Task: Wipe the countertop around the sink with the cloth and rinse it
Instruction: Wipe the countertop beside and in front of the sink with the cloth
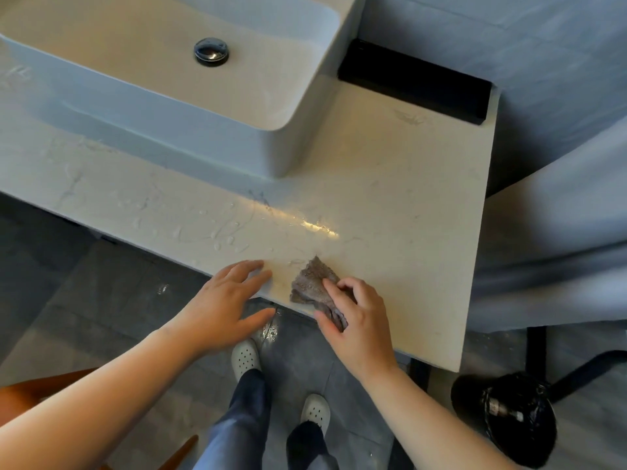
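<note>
Grey-brown and crumpled, the cloth [314,283] is lying at the front edge of the pale stone worktop [407,198], one corner drooping over the lip. The right hand [356,327] is gripping it, fingers curled over the top and thumb pinching the hanging part. The left hand [224,300] is spreading flat and wide, its fingertips resting on the worktop edge just beside the cloth and holding nothing.

Judging by the surface, the wiping is only partly done. The stretch to the right of the sink [169,130] is looking dry and matte, while a scatter of water beads [217,232] is sitting on the front strip, left of the cloth. The far left strip is looking smeared too. Rinsing appears not yet done: the cloth is well apart from the basin, and no water is showing around the drain plug [211,51].

Counting: one cloth, one sink, one drain plug, two hands, two white shoes [246,357] on the floor below.
</note>
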Motion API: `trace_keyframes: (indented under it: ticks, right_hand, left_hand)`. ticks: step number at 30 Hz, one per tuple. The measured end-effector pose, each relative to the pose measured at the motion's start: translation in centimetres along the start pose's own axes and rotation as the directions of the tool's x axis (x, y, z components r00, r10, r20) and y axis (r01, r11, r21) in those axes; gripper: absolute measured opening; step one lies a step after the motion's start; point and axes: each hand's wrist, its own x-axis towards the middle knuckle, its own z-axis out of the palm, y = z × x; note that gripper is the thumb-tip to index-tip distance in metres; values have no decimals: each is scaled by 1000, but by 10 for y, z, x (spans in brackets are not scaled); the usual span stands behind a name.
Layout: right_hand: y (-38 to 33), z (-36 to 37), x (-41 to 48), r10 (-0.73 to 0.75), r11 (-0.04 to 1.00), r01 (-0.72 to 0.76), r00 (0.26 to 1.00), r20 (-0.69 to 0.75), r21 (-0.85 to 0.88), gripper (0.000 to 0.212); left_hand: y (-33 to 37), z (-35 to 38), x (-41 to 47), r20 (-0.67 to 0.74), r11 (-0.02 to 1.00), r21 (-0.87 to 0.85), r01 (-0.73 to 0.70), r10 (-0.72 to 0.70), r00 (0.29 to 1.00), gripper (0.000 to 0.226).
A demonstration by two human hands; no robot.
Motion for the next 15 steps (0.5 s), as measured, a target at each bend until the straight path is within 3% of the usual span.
trace_keyframes:
  ticks: [3, 9, 13, 15]
  right_hand:
    - [-1, 1, -7, -22, 999, 23, 999, 42, -36, 56]
    - [-2, -6, -13, -94, 994, 85, 989, 115, 73, 45]
    - [-11, -33, -12, 44, 930, -122, 974, 221, 348, 28]
    - [-16, -50, -3, 98, 886, -179, 974, 205, 427, 29]
  left_hand:
    - [-4, 7, -9, 4, 1000, 23, -7, 7, 1000, 80]
    - [0, 14, -14, 30, 999, 22, 34, -35, 999, 84]
    - [-6, 10, -14, 49, 1000, 14, 18, -18, 999, 83]
    - [-8, 9, -15, 58, 1000, 31, 5, -6, 998, 83]
